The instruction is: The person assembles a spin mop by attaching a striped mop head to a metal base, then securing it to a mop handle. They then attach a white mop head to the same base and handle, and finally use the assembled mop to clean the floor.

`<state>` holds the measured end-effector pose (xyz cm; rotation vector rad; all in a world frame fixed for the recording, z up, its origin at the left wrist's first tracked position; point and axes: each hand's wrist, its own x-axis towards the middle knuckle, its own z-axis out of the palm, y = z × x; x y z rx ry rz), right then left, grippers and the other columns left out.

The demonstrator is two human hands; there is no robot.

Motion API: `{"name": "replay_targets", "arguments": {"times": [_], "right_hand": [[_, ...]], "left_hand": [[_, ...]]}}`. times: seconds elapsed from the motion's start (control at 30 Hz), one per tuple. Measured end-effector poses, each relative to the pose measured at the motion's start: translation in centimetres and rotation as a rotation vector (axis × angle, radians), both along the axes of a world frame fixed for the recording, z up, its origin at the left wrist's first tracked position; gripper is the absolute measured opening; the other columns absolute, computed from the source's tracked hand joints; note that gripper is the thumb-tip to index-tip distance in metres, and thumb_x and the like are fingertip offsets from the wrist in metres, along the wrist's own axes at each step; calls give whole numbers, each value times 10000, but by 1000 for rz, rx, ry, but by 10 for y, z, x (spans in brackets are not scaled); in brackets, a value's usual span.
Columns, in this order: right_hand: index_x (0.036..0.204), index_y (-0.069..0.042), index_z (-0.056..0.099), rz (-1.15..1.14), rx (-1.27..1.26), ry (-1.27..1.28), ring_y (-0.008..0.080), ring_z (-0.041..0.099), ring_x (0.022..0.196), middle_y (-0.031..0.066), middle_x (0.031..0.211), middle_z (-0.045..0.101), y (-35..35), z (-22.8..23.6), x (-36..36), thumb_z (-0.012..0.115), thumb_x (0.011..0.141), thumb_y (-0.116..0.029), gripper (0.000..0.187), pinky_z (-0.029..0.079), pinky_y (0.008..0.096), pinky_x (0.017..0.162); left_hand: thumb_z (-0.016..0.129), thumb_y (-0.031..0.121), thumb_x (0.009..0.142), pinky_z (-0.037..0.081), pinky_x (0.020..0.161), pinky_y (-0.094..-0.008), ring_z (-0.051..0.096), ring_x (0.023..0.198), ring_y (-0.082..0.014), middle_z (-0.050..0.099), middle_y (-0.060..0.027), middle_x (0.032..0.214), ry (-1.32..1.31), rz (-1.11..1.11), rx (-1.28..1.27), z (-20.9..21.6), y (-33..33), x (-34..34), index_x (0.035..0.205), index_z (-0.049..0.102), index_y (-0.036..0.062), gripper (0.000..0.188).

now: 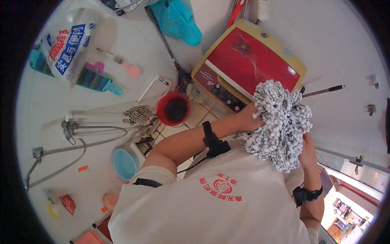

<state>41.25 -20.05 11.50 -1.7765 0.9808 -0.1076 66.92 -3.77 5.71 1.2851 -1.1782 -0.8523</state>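
Observation:
A fluffy white mop head [280, 122] with dark-striped strands is held up in front of my chest. My left hand [248, 120] grips it from its left side, with the fingertips sunk among the strands. On the lower right side my right hand [308, 152] holds the same mop head, its fingers partly hidden behind it. Black straps with small boxes are on both my wrists. Just beyond the mop head is a washing machine [252, 55] with a red lid and a yellow frame, its control panel turned toward me.
A red bucket [159, 110] with dark contents stands on the tiled floor at left, near a light blue basin [125, 164]. Hoses and a tap [69, 130] run along the left wall. A teal bag [176, 20] hangs at the back. A doorway [345, 207] lies at lower right.

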Motion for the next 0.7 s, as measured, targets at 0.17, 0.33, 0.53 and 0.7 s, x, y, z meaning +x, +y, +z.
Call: {"name": "replay_targets", "arguments": {"times": [0.17, 0.33, 0.53, 0.7], "right_hand": [[1232, 67, 604, 59, 13, -49, 220, 640, 1063, 145, 1178, 698, 4, 12, 10, 516, 1039, -271, 399, 487, 352, 945], [1202, 77, 621, 191, -251, 164, 251, 652, 1076, 182, 1171, 715, -6, 12, 10, 559, 1020, -242, 372, 494, 393, 951], [1231, 61, 587, 23, -69, 105, 324, 661, 1044, 231, 1135, 694, -5, -1, 7, 548, 1047, -302, 409, 488, 402, 919], [1305, 34, 603, 14, -37, 9, 208, 650, 1087, 134, 1205, 707, -3, 3, 11, 562, 1027, -187, 357, 486, 344, 966]], "left_hand": [[640, 52, 836, 331, 1164, -380, 492, 1332, -264, 580, -123, 1426, -6, 43, 62, 4, 4, -3, 1329, 617, 66, 494], [564, 155, 922, 288, 1205, -423, 463, 1390, -295, 565, -93, 1465, -66, -176, 147, 9, 6, 6, 1344, 621, 92, 430], [584, 107, 901, 260, 1231, -389, 469, 1406, -285, 550, -101, 1489, -299, -83, 258, 2, 9, 3, 1426, 564, 111, 525], [534, 172, 967, 254, 1229, -396, 401, 1456, -289, 484, -94, 1550, -275, -228, 551, 5, 12, 6, 1471, 523, 128, 505]]}}
